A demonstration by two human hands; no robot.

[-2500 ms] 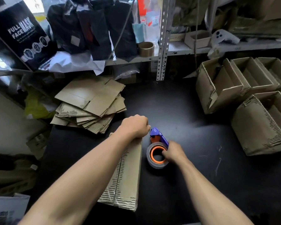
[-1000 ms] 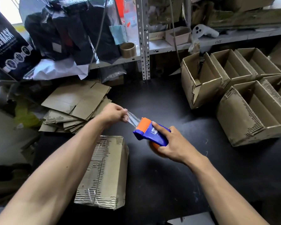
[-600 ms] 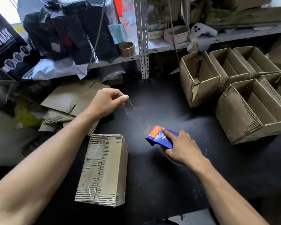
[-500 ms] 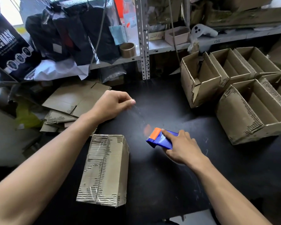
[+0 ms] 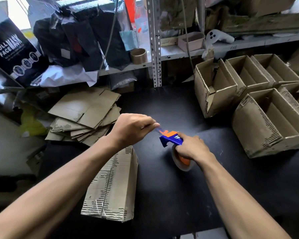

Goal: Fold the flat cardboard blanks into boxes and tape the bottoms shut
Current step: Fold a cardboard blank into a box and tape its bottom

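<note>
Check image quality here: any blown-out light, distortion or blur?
Head view: window at top left is blown out; wide-angle lens bends the shelf and forearms; left hand and tape dispenser slightly motion-soft; black table dark.

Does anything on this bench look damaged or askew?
Yes. The open box nearest the shelf post has a torn, ragged front corner, and the stack of flat blanks at left is fanned out unevenly rather than squared up.

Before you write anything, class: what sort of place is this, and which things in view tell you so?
Probably a packing or stockroom bench. A stack of flat blanks lies by folded boxes, a tape dispenser is in hand, and metal shelving behind holds packaged goods.
</note>
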